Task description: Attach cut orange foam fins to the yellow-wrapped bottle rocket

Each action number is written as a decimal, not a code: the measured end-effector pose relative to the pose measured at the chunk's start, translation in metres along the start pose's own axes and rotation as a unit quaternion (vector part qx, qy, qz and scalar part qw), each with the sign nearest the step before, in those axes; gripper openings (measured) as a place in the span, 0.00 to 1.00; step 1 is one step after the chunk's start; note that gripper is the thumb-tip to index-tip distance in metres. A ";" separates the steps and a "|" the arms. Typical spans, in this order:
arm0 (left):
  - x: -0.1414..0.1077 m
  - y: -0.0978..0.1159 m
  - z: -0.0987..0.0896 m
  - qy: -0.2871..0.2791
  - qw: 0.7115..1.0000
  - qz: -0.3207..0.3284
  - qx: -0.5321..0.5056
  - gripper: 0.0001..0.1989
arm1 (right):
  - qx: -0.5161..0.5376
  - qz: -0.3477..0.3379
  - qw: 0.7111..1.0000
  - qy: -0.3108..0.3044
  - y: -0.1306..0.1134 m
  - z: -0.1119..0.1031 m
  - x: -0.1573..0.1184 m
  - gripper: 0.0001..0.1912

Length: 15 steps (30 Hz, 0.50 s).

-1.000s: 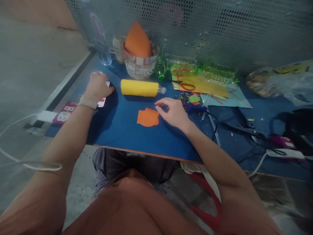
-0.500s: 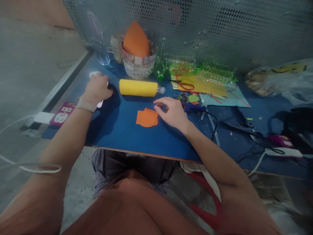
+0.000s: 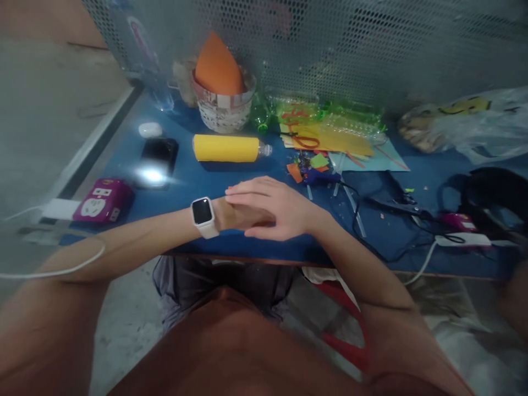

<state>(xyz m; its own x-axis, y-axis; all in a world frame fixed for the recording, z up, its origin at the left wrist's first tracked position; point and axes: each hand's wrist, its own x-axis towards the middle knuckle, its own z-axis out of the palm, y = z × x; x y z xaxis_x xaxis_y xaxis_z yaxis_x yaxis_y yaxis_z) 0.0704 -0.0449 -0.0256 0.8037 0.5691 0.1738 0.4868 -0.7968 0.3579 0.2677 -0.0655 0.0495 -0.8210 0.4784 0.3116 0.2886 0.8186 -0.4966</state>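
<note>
My right hand (image 3: 280, 212) lies over my left hand (image 3: 243, 213) near the front of the blue table, its fingers stretched out flat. The fingers of my left hand are hidden beneath it. A white-banded watch (image 3: 202, 212) is on my left wrist. A sliver of orange paper (image 3: 230, 188) peeks out at the fingertips of my right hand; the rest is covered. Behind the hands a plastic bottle wrapped in yellow paper (image 3: 226, 148) rests on its side, its clear neck to the right. Left of the bottle is a dark phone (image 3: 159, 157) with a bright glare.
At left are a white case (image 3: 150, 130) and a purple power socket (image 3: 101, 201). A woven bowl (image 3: 225, 113) holds an orange cone shape (image 3: 218, 66). Scissors (image 3: 303, 138), coloured papers (image 3: 346, 144), a blue glue gun (image 3: 322, 176) and cables are to the right, before a mesh panel.
My left hand has come away from the phone at the left and moved right, under my right hand. My right hand has shifted slightly down, over the orange paper.
</note>
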 end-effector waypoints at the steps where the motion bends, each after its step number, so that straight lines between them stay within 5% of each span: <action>1: 0.001 -0.007 0.011 -0.024 0.997 -0.037 0.058 0.13 | -0.023 -0.003 1.000 -0.006 -0.003 0.003 0.001 0.33; 6: 0.021 -0.028 0.048 -0.046 0.982 -0.111 0.145 0.08 | -0.079 0.026 0.996 0.022 -0.005 0.012 0.003 0.28; 9: 0.057 -0.006 0.065 -0.054 0.968 -0.170 0.179 0.22 | -0.081 0.042 0.996 0.014 0.000 0.008 0.002 0.30; 12: 0.080 0.015 0.071 -0.140 0.881 -0.344 0.293 0.31 | -0.087 0.031 0.996 0.012 0.002 0.004 0.000 0.32; 13: 0.078 0.015 0.068 -0.152 0.880 -0.339 0.297 0.30 | -0.093 0.025 0.995 0.014 0.002 0.004 0.000 0.33; 15: 0.057 0.004 0.056 -0.121 0.935 -0.232 0.240 0.21 | -0.117 0.014 0.993 0.015 0.002 0.007 0.001 0.35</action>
<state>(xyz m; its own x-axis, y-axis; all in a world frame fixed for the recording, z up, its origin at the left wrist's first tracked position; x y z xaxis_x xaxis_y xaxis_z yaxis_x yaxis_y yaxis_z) 0.1374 -0.0272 -0.0654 0.4931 0.8601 -0.1308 0.8534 -0.5074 -0.1191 0.2639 -0.0651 0.0431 -0.7967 0.5085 0.3266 0.4203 0.8545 -0.3052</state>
